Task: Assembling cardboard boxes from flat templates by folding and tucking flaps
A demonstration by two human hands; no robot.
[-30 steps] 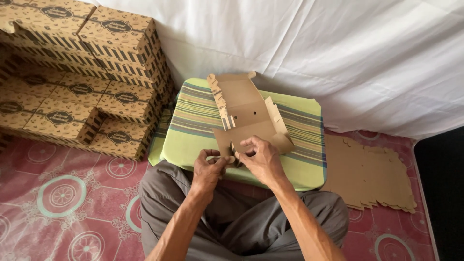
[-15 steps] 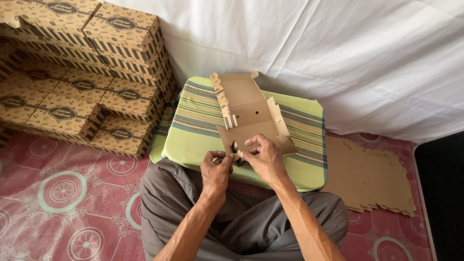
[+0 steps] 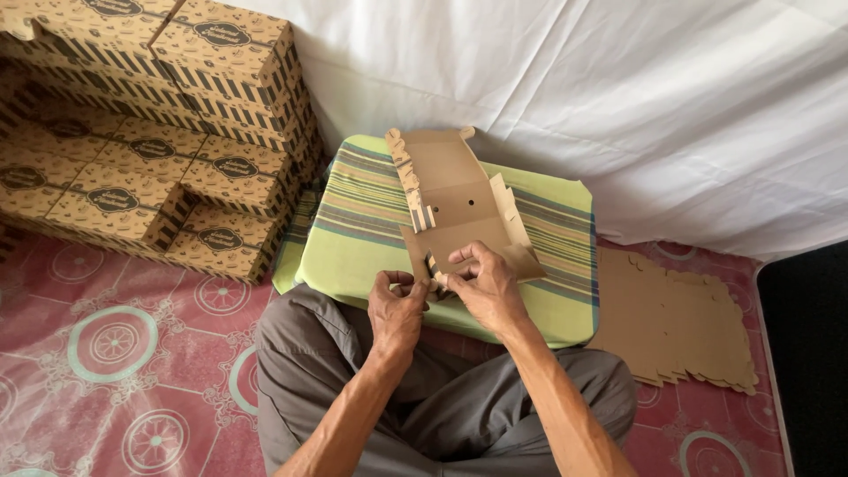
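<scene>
Item: flat-cut cardboard box blank [image 3: 455, 208], part-folded, on striped cushion [image 3: 548, 265] ahead of hands | Handling: judged light, stiff, creasable; best held by near flaps | Hands: left hand [image 3: 397, 309] and right hand [image 3: 486, 287] pinched on near edge, close together.

One camera only, riding on the person's head and tilted steeply down over the crossed legs. It faces forward toward the white sheet [image 3: 618, 97] hung along the far side, so the top of the frame is the far end and the knees fill the bottom. It sits close: the left hand [image 3: 396, 311] and right hand [image 3: 484, 284] land near the centre, forearms running out at the lower edge. The view is wide enough to take in the stacked boxes [image 3: 150, 132] at far left and the flat cardboard pile [image 3: 680, 327] at right.
</scene>
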